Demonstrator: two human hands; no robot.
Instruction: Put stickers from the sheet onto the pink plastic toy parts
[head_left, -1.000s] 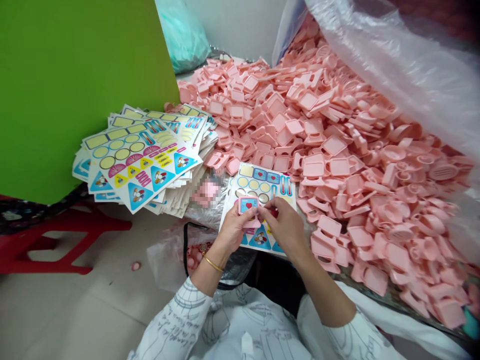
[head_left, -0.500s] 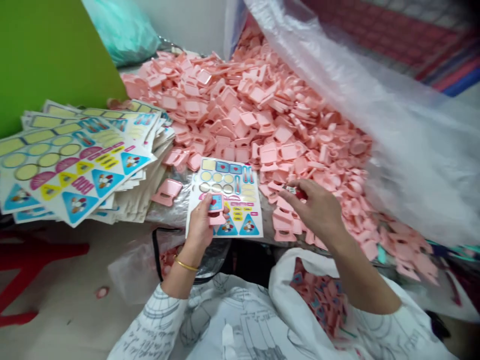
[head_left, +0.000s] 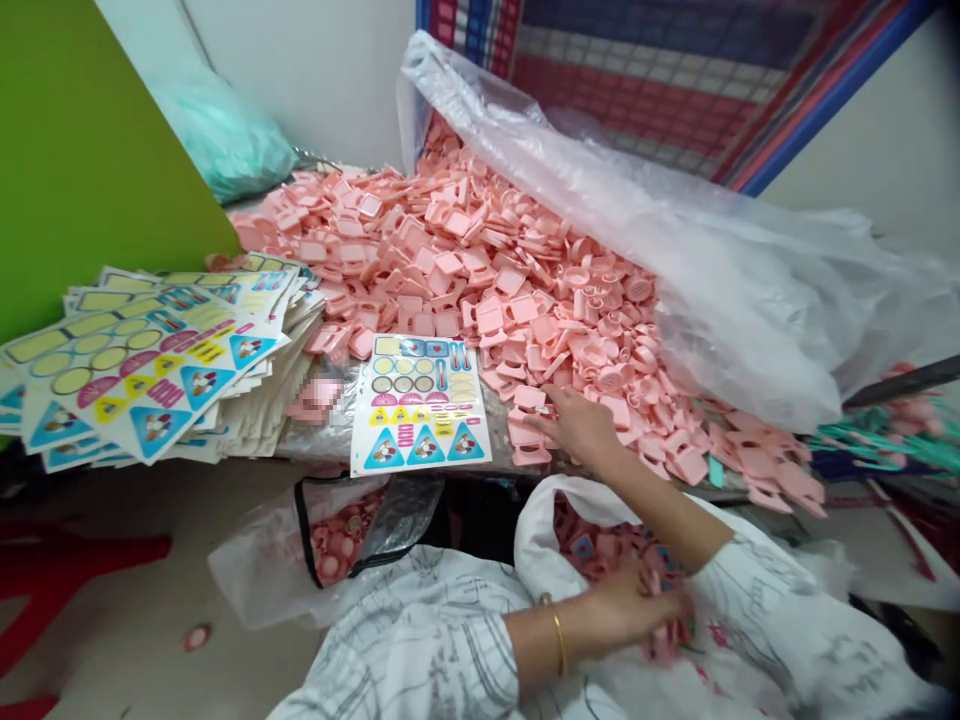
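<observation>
My right hand (head_left: 577, 425) reaches forward to the near edge of a big heap of pink plastic pieces (head_left: 465, 250). Its fingers are drawn together on one flat pink piece (head_left: 528, 398). My left hand (head_left: 634, 605), with a gold bangle on the wrist, is down inside a white bag (head_left: 534, 520) on my lap that holds pink pieces with stickers on them. Its fingers are blurred among the pieces. A single sticker sheet (head_left: 420, 405) lies flat in front of me, left of my right hand, with no hand on it.
A thick stack of sticker sheets (head_left: 142, 365) fans out at the left under a green board (head_left: 75, 150). Clear plastic sheeting (head_left: 712, 260) drapes over the heap's right side. A clear bag (head_left: 352, 530) of round pink parts hangs below the table edge. A red stool (head_left: 45, 580) stands lower left.
My left hand left the sticker sheet and carried the stickered pink piece down into the white bag. My right hand moved from the sheet out to the heap. The view swung right.
</observation>
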